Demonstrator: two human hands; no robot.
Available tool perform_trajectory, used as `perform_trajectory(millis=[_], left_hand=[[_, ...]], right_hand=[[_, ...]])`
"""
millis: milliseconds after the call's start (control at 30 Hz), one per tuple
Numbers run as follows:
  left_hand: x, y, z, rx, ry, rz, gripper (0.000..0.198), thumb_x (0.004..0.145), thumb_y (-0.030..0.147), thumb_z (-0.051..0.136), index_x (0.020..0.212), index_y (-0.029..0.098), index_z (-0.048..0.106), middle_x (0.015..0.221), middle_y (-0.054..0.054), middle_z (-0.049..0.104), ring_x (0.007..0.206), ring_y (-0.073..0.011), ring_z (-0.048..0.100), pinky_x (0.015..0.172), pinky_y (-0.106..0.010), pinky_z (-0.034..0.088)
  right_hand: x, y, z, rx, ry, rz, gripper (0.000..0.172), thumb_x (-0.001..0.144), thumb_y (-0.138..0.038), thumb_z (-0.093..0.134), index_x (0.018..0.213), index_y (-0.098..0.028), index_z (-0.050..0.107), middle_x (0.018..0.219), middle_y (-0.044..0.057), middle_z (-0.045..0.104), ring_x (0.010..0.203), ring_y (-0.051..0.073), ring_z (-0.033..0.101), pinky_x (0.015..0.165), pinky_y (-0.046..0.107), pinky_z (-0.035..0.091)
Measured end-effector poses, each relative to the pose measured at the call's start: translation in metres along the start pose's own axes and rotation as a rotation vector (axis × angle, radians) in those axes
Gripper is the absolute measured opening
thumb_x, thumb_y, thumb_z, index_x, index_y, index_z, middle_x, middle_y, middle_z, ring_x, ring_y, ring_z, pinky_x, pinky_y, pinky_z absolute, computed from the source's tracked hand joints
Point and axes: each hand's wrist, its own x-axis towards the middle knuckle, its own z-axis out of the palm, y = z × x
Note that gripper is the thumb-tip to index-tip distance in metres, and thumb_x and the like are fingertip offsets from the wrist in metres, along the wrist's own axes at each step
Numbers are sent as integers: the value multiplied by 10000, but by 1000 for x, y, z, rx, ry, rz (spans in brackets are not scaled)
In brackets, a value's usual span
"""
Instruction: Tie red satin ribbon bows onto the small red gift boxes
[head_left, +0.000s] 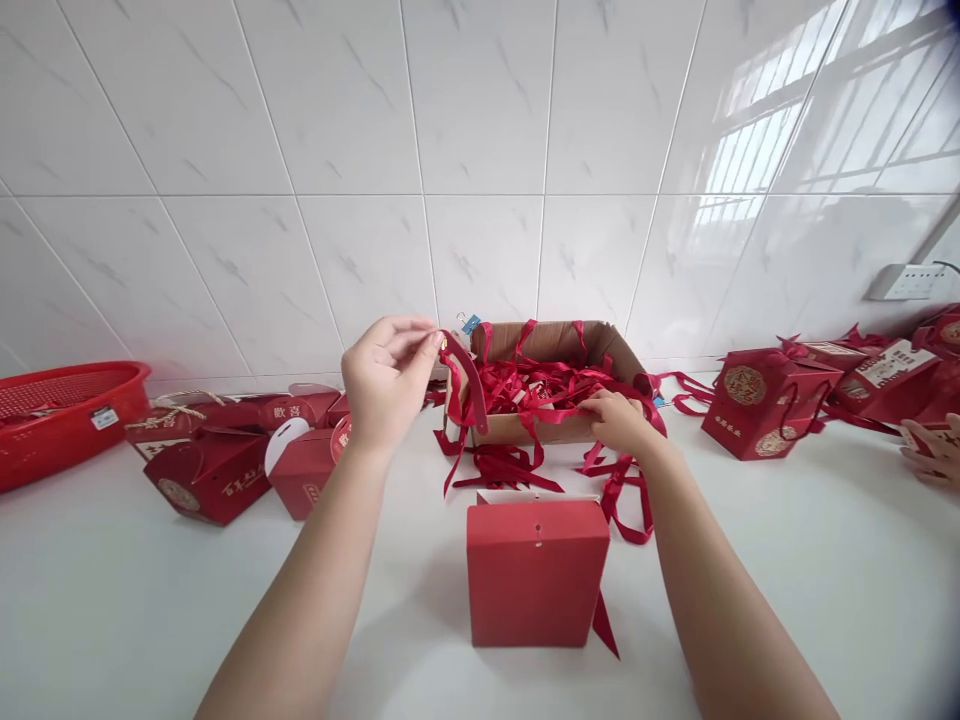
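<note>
My left hand [394,375] is raised at the left end of an open cardboard box [574,432]. Its thumb and fingers pinch the end of a dark red ribbon [474,388], which hangs down over the box corner. At the front rim of the box, my right hand [619,420] has its fingers closed around a strip of red ribbon; the fingertips are partly hidden. A tangle of red ribbons [525,385] fills the box and spills over its front. Nearer to me, a plain red gift box [538,580] stands upright on the white table, with a ribbon tail [605,628] at its lower right.
Several red gift boxes [206,475] stand at the left beside a red plastic basket [75,415]. More decorated boxes [769,405] line the right side. Another person's hand [934,450] is at the right edge. A tiled wall [480,250] closes off the back.
</note>
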Motion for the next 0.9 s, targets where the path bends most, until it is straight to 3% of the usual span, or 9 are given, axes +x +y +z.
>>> perform_trajectory(millis=[133, 233, 300, 333, 400, 500, 600, 700, 900], left_hand=[[-8, -11, -3, 47, -24, -15, 216, 753, 229, 675, 941, 173, 584, 828, -41, 719, 751, -155, 675, 678, -261, 536], [-10, -11, -4, 51, -88, -10, 193, 760, 234, 672, 921, 185, 577, 809, -29, 716, 752, -151, 667, 655, -251, 512], [-12, -8, -4, 3, -148, -18, 198, 772, 242, 669, 933, 190, 567, 820, -30, 716, 741, -148, 661, 637, -249, 496], [-13, -6, -3, -35, -172, -18, 198, 779, 245, 667, 937, 192, 561, 826, -32, 716, 744, -148, 659, 632, -248, 489], [-18, 0, 0, -129, -212, -7, 206, 792, 249, 665, 951, 198, 544, 826, -32, 714, 766, -152, 657, 638, -252, 483], [-26, 9, 5, -251, -289, -1, 232, 803, 248, 662, 983, 208, 521, 825, -30, 707, 810, -168, 662, 701, -284, 497], [-32, 16, 10, -328, -349, 1, 223, 811, 244, 657, 985, 213, 519, 829, -30, 699, 860, -183, 660, 721, -297, 503], [-35, 17, 12, -350, -372, 16, 209, 809, 244, 659, 970, 218, 528, 825, -21, 688, 832, -172, 655, 685, -287, 503], [-37, 18, 12, -320, -432, 98, 231, 812, 214, 651, 1007, 222, 528, 796, -10, 677, 814, -160, 644, 652, -275, 487]], right_hand=[[4, 1, 6, 25, 122, -53, 508, 703, -76, 429, 1137, -252, 625, 1216, 61, 553, 1174, 270, 461, 1017, 489, 279], [1, -8, 1, 180, 384, -116, 513, 707, -95, 458, 1181, -245, 583, 1324, 80, 467, 1256, 268, 389, 1055, 502, 251], [-7, -22, -9, 359, 548, -158, 438, 737, -126, 478, 1145, -227, 599, 1332, 96, 462, 1259, 274, 391, 1035, 496, 303], [-13, -33, -16, 465, 567, -185, 370, 769, -151, 481, 1103, -232, 619, 1292, 86, 503, 1229, 258, 429, 1008, 466, 353], [-28, -58, -30, 731, 496, -240, 252, 839, -237, 492, 1041, -233, 643, 1148, 67, 606, 1123, 225, 527, 954, 403, 423], [-50, -95, -44, 1051, 239, -306, 258, 897, -377, 486, 990, -213, 661, 1042, 59, 649, 1042, 202, 577, 950, 374, 435], [-63, -117, -44, 1250, -43, -349, 277, 886, -430, 522, 960, -199, 657, 954, 52, 646, 924, 178, 602, 892, 361, 471], [-65, -120, -41, 1395, -207, -346, 236, 863, -405, 579, 911, -184, 647, 832, 29, 622, 792, 141, 594, 803, 319, 497], [-64, -111, -45, 1598, -342, -318, 133, 818, -302, 656, 900, -197, 659, 742, -3, 588, 680, 98, 568, 667, 231, 488]])
